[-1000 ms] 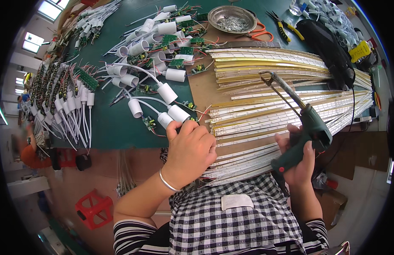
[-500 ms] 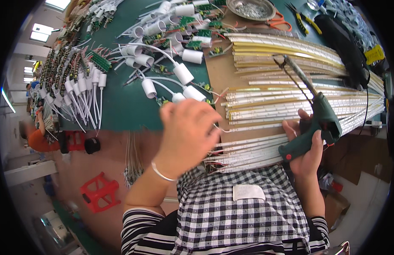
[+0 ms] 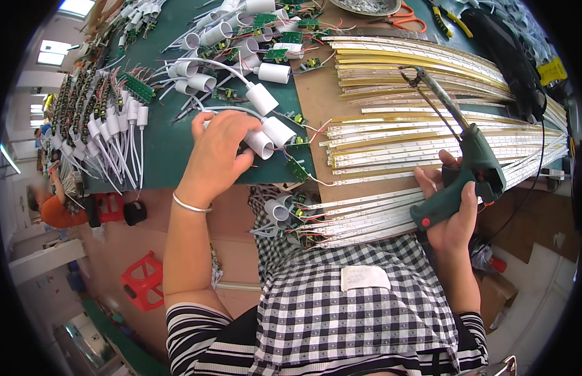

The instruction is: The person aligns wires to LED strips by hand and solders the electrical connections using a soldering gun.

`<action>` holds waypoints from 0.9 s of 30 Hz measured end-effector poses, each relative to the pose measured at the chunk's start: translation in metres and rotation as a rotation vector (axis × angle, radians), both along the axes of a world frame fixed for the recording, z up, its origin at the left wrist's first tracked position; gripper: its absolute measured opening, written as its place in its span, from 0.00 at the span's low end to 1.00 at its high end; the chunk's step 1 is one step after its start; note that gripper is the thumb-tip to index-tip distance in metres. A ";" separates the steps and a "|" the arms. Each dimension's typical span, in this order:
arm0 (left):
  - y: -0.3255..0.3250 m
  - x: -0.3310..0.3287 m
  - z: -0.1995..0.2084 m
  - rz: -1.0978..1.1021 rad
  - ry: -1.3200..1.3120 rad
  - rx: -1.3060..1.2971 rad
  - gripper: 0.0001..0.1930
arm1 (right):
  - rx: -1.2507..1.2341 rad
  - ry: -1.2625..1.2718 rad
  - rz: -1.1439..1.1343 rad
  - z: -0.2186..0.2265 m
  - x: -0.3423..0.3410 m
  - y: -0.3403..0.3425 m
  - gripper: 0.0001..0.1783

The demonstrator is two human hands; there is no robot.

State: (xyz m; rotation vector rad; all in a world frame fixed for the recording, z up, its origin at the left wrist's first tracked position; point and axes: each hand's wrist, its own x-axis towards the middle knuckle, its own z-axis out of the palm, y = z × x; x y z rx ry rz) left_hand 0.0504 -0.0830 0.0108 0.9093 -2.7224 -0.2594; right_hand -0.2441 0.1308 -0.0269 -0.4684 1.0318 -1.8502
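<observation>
My left hand (image 3: pixel 219 153) is over the white cylindrical caps on the green mat, fingers bent and the thumb apart from them. Beside its thumb lies a white cap (image 3: pixel 259 144) with a cable; another cap that lay here is now hidden under the hand. A second cap (image 3: pixel 278 131) sits just beyond. In my right hand (image 3: pixel 451 219) is a dark green soldering gun (image 3: pixel 470 169), gripped by its handle with the long tip pointing up and left. Under it lie white LED strips (image 3: pixel 379 216), some wired to small green circuit boards (image 3: pixel 297 168).
Yellow-backed LED strips (image 3: pixel 423 62) cover the brown board. More caps and boards (image 3: pixel 241 37) are heaped at the back. Bundled cables with caps (image 3: pixel 125 125) hang over the left edge. A metal dish (image 3: pixel 369 5), orange scissors (image 3: pixel 404 19) and pliers (image 3: pixel 451 22) lie far right.
My left hand has moved left from the strip ends onto the caps, uncovering boards and caps near my apron. The right hand keeps the soldering gun almost in place.
</observation>
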 end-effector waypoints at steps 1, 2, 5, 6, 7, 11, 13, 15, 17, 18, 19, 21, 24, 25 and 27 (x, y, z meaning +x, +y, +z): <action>-0.001 0.000 0.004 -0.015 0.015 -0.002 0.22 | -0.003 -0.007 0.000 -0.001 0.000 0.001 0.28; -0.002 -0.001 0.009 -0.029 0.030 -0.005 0.21 | -0.004 -0.007 0.000 0.000 0.000 0.001 0.28; -0.006 -0.006 0.028 -0.055 0.011 -0.115 0.20 | 0.001 0.002 -0.006 0.001 0.001 -0.001 0.27; -0.008 -0.009 0.030 -0.057 0.013 -0.117 0.20 | 0.019 -0.011 -0.045 0.003 0.002 -0.003 0.31; -0.010 -0.014 0.031 -0.057 0.057 -0.262 0.21 | 0.037 -0.024 -0.079 0.004 0.004 -0.004 0.34; -0.025 -0.035 0.012 0.079 0.145 -0.401 0.24 | 0.031 -0.018 -0.078 0.002 0.004 -0.004 0.34; -0.034 -0.041 0.000 0.199 0.249 -0.126 0.23 | -0.008 0.015 -0.011 0.000 0.002 -0.003 0.27; -0.036 -0.041 0.001 0.160 0.321 0.015 0.23 | -0.015 0.011 -0.006 -0.001 0.002 -0.003 0.26; -0.034 -0.040 0.005 0.101 0.399 0.311 0.23 | -0.015 0.012 -0.017 -0.001 0.000 -0.003 0.26; -0.034 -0.036 0.004 0.097 0.398 0.310 0.23 | -0.009 0.009 -0.020 -0.002 -0.001 -0.003 0.26; -0.035 -0.027 0.001 0.005 0.342 0.299 0.24 | -0.005 0.005 -0.021 -0.002 0.000 -0.003 0.26; -0.040 -0.016 -0.005 -0.167 0.170 0.220 0.26 | -0.002 -0.002 -0.027 0.000 0.002 -0.004 0.26; -0.035 -0.026 -0.004 -0.192 0.045 -0.051 0.27 | 0.008 -0.009 -0.032 -0.001 0.001 -0.003 0.26; -0.034 -0.031 -0.005 -0.185 0.042 -0.121 0.24 | 0.004 -0.013 -0.027 -0.001 0.001 -0.002 0.26; -0.039 -0.035 0.004 -0.234 -0.050 -0.176 0.21 | 0.003 -0.011 -0.025 -0.002 0.001 -0.002 0.27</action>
